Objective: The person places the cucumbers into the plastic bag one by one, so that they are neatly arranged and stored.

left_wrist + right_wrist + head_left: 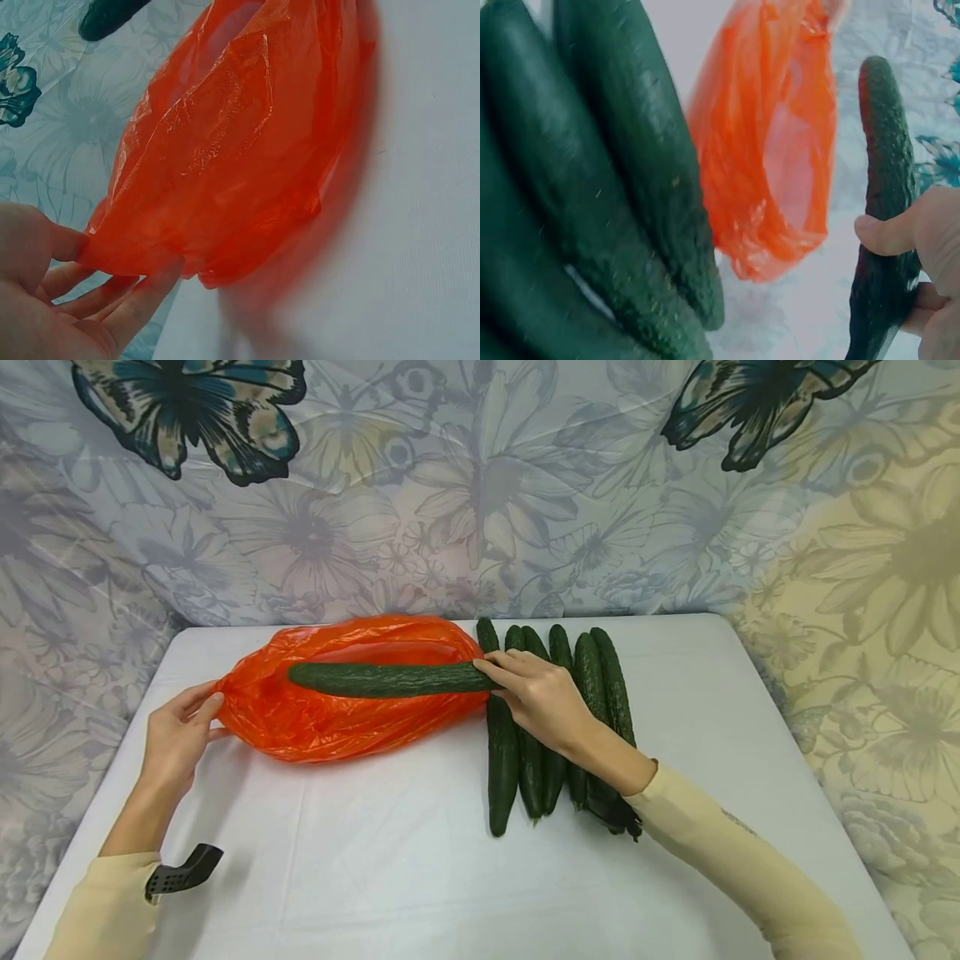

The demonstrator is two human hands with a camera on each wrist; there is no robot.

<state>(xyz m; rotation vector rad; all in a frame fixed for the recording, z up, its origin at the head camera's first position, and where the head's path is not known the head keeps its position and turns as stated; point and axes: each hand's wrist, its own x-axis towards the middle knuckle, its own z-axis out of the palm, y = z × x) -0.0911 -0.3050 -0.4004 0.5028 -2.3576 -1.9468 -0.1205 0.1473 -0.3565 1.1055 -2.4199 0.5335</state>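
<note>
A long green cucumber (382, 680) lies level across the view above an orange-red plastic bag (352, 739). My right hand (536, 693) grips its right end, thumb on one side and fingers on the other, as the right wrist view shows of the cucumber (887, 165). At the bag's left end, my left hand (180, 727) pinches the gathered plastic between thumb and fingers. In the left wrist view the bag (217, 165) stretches away from the fingertips. The bag's opening gapes along its upper side, behind the cucumber.
Several more cucumbers (502, 768) lie side by side on the white table (390, 860), right of the bag and partly under my right forearm. A black strap piece (183, 870) sticks out from the left sleeve. A butterfly-and-flower cloth (480, 502) hangs behind the table.
</note>
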